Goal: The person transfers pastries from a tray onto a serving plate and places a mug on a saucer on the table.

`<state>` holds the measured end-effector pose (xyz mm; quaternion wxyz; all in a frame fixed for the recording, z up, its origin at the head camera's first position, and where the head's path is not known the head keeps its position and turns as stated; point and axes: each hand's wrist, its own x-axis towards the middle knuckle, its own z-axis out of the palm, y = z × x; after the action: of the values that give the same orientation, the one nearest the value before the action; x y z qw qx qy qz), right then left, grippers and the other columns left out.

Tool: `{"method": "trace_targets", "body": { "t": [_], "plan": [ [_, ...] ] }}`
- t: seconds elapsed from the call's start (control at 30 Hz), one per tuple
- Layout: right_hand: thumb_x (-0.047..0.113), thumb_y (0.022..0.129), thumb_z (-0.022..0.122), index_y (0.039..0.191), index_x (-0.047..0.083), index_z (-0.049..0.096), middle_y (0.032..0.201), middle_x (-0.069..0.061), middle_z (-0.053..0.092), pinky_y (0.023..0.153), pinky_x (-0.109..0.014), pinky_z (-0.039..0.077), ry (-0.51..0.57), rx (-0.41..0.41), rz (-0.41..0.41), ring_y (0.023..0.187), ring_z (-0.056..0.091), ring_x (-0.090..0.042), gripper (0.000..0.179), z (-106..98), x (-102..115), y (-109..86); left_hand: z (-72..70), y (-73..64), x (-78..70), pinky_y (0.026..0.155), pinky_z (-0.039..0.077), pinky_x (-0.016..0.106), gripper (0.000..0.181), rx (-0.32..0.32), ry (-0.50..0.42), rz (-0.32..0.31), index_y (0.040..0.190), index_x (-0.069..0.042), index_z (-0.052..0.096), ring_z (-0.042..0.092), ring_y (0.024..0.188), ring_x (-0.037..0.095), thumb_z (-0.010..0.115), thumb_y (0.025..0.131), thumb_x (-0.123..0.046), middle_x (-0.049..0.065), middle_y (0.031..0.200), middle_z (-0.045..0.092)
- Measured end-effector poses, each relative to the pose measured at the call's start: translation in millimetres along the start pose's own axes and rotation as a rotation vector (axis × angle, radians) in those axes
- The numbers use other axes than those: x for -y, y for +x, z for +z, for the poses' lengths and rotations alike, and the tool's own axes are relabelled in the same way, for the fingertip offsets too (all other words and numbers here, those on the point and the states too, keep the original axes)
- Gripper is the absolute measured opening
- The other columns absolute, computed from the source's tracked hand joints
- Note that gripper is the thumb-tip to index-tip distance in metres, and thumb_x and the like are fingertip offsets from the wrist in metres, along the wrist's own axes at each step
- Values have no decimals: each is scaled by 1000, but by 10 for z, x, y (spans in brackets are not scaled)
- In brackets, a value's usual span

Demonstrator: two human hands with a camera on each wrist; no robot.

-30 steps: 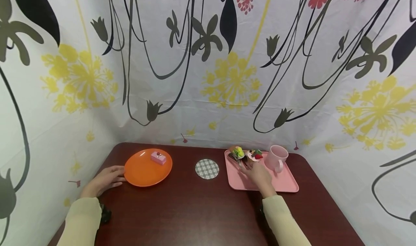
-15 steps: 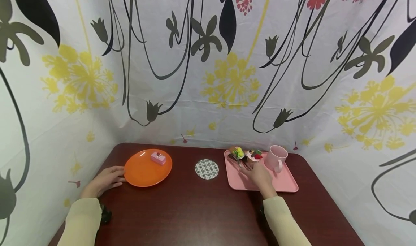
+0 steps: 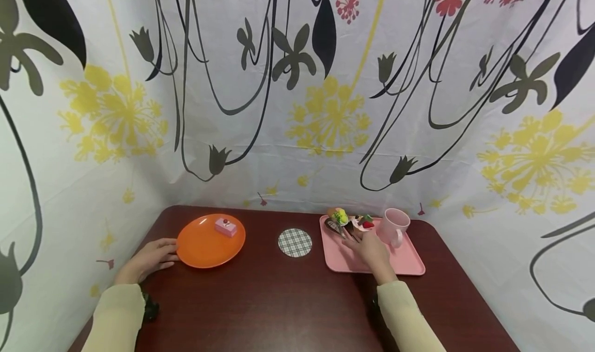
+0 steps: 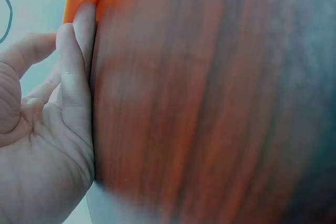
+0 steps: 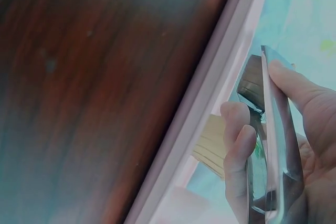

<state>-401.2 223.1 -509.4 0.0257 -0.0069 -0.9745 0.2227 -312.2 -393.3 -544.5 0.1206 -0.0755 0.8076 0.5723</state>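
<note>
My left hand [image 3: 150, 259] lies at the left rim of an orange plate [image 3: 200, 246], fingers fairly straight and fingertips against the rim. A small pink cake slice [image 3: 225, 227] sits on that plate. Over a pink tray [image 3: 341, 261], my right hand [image 3: 372, 251] grips metal tongs [image 5: 277, 140] between thumb and fingers. Near the tongs' tips is a dark brown piece [image 5: 253, 83], its kind unclear. In the head view the tongs reach a dark oval pastry [image 3: 332, 225] at the tray's left end.
Also on the tray are a yellow-and-green topped pastry [image 3: 341, 216], a cream cupcake with a strawberry [image 3: 364, 223] and a pink mug [image 3: 395, 225]. A round checked coaster [image 3: 295, 242] lies between plate and tray. A patterned cloth [image 3: 297, 135] hangs behind the table.
At the tray's left end, the dark pastry and the tongs beside it shift slightly. The left hand stays at the plate's rim, and the whole view drifts a little.
</note>
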Motion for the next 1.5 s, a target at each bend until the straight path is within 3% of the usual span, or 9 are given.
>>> {"method": "trace_targets", "body": {
  "t": [0.07,0.23,0.3,0.4,0.47,0.6,0.8,1.2,1.5],
  "plan": [
    [53,95,78,141,15,73,120,-29,75,61,-44,51,-1,-8,-22,87,70,-31,59,-5,4,-7,13,-4,-10,91,65,28,66,0,2,-1,161,13,31,72,108,9,49,116,-32,34,156,50],
    [50,96,79,143,17,73,85,-20,73,55,-39,43,22,-24,-50,71,56,-24,58,-26,25,-29,40,-2,-30,91,65,28,67,-3,13,0,161,13,31,72,108,10,50,116,-32,34,156,49],
    [50,95,79,142,18,73,67,-10,62,53,-37,37,38,-22,-54,64,45,-21,57,-43,46,-43,46,7,-33,91,65,28,68,-4,15,1,161,13,31,72,108,10,50,116,-33,35,156,49],
    [50,95,80,139,18,75,57,1,47,51,-35,32,39,-29,-72,59,36,-18,55,-72,92,-76,49,21,-27,91,65,28,68,1,16,4,162,13,30,72,110,10,50,116,-33,35,158,48],
    [50,94,80,126,16,81,56,4,39,51,-33,30,29,-34,-96,57,34,-17,47,-84,127,-93,46,28,-15,92,65,29,69,9,18,8,162,13,30,72,111,10,50,116,-34,35,159,46],
    [49,94,81,103,15,79,56,4,35,53,-31,28,32,-38,-139,55,33,-15,36,-99,212,-124,36,8,9,92,65,29,70,16,25,12,162,13,30,72,111,9,51,116,-35,35,159,47],
    [52,93,82,83,16,67,58,4,35,53,-31,28,77,-32,-154,56,35,-15,40,-133,345,-162,17,-20,16,92,65,28,73,9,30,22,162,13,30,73,110,8,53,115,-37,36,159,46],
    [55,90,84,92,21,75,62,3,39,54,-33,32,96,12,-125,60,44,-18,35,-181,644,-268,0,17,10,91,65,28,70,1,28,-2,161,14,31,72,106,8,51,115,-36,34,155,51],
    [57,91,82,99,23,80,61,4,44,56,-33,34,135,37,-174,61,46,-16,34,-179,873,-302,9,3,-6,90,65,28,71,-4,28,1,161,14,30,72,106,8,52,115,-36,36,157,47]
  ]
}}
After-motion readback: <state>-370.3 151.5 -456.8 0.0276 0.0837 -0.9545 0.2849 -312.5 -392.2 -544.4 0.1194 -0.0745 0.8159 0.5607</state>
